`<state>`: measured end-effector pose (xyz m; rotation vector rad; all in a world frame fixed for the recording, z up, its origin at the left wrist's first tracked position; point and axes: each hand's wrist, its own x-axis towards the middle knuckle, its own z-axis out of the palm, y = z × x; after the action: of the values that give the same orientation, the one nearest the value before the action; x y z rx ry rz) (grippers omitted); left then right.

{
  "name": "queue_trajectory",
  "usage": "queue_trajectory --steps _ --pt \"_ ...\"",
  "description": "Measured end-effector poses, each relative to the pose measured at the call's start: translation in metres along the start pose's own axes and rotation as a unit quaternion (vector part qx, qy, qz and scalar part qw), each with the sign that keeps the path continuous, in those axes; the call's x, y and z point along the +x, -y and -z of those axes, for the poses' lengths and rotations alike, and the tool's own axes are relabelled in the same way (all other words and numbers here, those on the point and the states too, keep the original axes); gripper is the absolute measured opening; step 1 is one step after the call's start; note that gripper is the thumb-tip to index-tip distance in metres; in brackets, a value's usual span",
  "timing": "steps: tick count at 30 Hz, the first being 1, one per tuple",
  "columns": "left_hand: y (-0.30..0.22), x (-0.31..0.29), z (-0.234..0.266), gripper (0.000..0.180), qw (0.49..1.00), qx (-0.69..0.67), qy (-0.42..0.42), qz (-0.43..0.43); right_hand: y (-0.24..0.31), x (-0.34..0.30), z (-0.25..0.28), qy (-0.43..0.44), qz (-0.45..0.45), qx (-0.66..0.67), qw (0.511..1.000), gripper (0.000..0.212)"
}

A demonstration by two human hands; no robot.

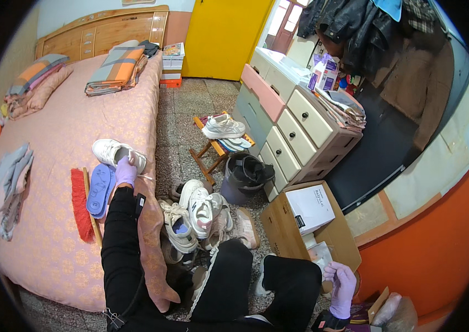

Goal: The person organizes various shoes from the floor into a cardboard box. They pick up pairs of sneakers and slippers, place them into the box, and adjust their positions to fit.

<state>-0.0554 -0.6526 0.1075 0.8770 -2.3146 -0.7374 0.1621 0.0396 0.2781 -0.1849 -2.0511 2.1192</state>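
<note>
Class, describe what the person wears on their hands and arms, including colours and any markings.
The left hand and right hand wear light purple gloves. The left sleeve is long and black, with a small dark tag bearing a pale mark near the wrist. The right cuff is black; its sleeve is mostly out of view.

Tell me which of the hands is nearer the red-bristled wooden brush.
Left. The left hand is right of the brush, at the white lace-up shoe; the right hand is much farther right, by the brown cardboard box.
</note>
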Motion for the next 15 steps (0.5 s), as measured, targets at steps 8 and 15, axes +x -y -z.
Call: queue_trajectory --steps 8,15 --pt "-0.04 -0.04 0.066 0.039 0.948 -0.296 0.076 -0.085 -0.001 0.049 -0.022 0.037 0.006 0.032 0.999 0.026" --pt "-0.186 -0.153 0.117 0.048 0.914 -0.286 0.207 -0.202 -0.023 0.065 -0.074 0.2 -0.021 0.034 0.979 0.032"
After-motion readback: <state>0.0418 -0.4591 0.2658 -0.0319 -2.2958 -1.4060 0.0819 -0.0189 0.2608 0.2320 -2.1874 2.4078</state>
